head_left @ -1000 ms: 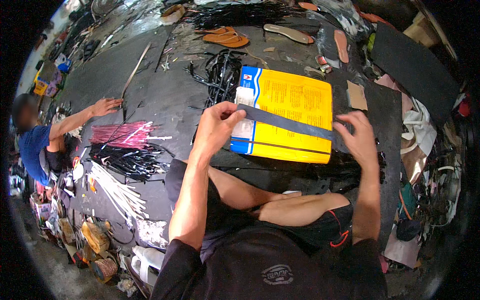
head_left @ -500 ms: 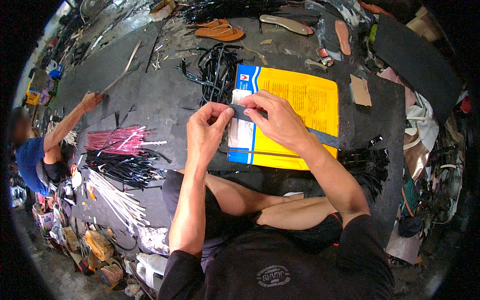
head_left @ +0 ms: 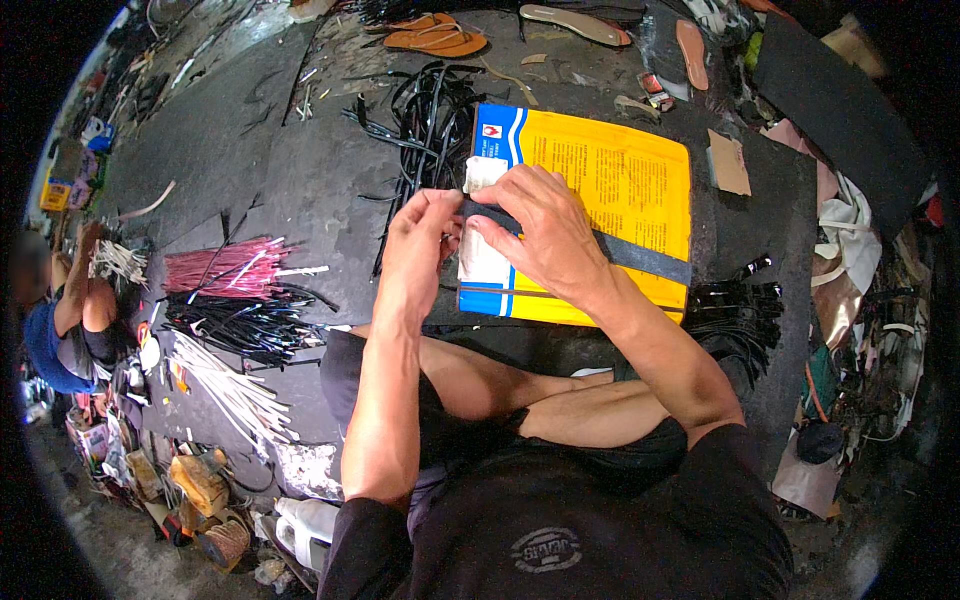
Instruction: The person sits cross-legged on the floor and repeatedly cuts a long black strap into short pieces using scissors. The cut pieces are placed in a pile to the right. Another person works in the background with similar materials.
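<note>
A flat dark grey strip [head_left: 645,262] lies slantwise across a yellow, blue and white printed sheet [head_left: 610,165]. Its left end is pinched between the thumb and fingertips of my left hand [head_left: 415,240], just off the sheet's left edge. Over the sheet, my right hand [head_left: 540,220] grips the same strip close to that end, thumb below and fingers above. The right hand hides the strip's middle. A white patch [head_left: 484,262] shows on the sheet beneath my fingers. One thin dark strip [head_left: 540,294] runs along the sheet's near side.
Black straps [head_left: 435,120] lie in a heap beyond my left hand. Pink [head_left: 225,268], black [head_left: 240,330] and white [head_left: 230,390] strip bundles are at left, near a seated person [head_left: 60,330]. Orange sandals [head_left: 435,38] and shoe soles [head_left: 575,25] lie at the far side.
My left fingers have shifted on the strip's end, covering more of it, and my right hand has moved slightly left. The person at left has drawn their outstretched arm back.
</note>
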A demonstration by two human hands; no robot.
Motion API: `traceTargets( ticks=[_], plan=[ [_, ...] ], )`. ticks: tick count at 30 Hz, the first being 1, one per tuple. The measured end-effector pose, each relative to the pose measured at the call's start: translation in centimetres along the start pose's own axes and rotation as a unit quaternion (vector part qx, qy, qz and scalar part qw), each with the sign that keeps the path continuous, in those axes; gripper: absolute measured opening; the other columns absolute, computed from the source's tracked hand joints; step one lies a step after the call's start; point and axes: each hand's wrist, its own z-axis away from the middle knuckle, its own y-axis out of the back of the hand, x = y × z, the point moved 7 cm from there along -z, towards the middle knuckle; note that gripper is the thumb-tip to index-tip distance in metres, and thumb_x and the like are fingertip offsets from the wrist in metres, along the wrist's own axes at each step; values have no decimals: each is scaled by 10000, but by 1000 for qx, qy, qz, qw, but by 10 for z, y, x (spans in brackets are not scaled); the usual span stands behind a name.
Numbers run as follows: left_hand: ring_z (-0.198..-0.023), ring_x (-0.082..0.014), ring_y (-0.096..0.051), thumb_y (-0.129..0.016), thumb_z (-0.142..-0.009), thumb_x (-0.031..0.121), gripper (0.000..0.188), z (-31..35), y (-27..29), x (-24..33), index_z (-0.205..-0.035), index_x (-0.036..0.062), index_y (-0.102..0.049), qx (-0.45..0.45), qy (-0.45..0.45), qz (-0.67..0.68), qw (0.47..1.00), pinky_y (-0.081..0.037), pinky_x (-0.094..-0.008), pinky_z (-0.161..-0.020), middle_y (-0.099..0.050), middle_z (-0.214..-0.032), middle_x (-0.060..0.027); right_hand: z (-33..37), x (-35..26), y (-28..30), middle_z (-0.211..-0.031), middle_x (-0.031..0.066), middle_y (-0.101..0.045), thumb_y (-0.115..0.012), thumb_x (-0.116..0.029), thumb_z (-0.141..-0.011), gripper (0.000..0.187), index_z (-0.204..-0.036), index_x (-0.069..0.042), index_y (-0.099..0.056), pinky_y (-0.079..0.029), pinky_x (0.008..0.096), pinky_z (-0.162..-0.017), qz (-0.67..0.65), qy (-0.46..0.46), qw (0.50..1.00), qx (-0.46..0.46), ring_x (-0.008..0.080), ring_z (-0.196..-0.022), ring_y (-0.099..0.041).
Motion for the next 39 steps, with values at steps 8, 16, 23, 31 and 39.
traceTargets(
  ticks=[8,16,23,31,39],
  plan=[
    [-766,-35,-558,-749,-988,198,216,14,4,13,-1077,2,-743,41,-124,-182,975,-453,-212,-678,-707,-898,19,-2,1,2,-952,92,-639,-803,-169,-857,196,-1018,-70,-748,-477,433,-801,15,-6,1000,26,298,-927,-617],
    [-726,-41,-550,-725,-984,167,129,-9,9,-25,-1025,49,-691,10,-1,102,995,-430,-189,-660,-676,-871,16,2,3,2,-952,106,-681,-800,-68,-848,168,-1010,-43,-759,-554,399,-796,-22,8,999,37,298,-900,-664],
    [-747,-86,-592,-727,-980,160,140,-28,25,-52,-1035,39,-685,35,3,146,989,-468,-213,-689,-677,-862,-8,5,7,2,-978,104,-702,-804,-68,-852,203,-1047,-30,-763,-567,382,-795,-39,7,999,30,289,-905,-680],
    [-774,-103,-614,-699,-995,141,101,-61,62,-94,-988,45,-668,115,62,209,969,-486,-213,-681,-665,-867,-24,3,4,-1,-976,103,-696,-796,-63,-863,190,-1048,-33,-765,-565,384,-795,-43,4,999,28,289,-908,-681],
    [-948,-190,-661,-582,-1019,199,214,-9,22,-52,-1077,4,-646,-36,10,358,933,-544,-327,-866,-703,-1031,-97,-2,2,0,-979,118,-691,-790,-60,-868,169,-1033,-34,-762,-558,394,-818,-70,-12,997,28,304,-932,-677]
  ],
)
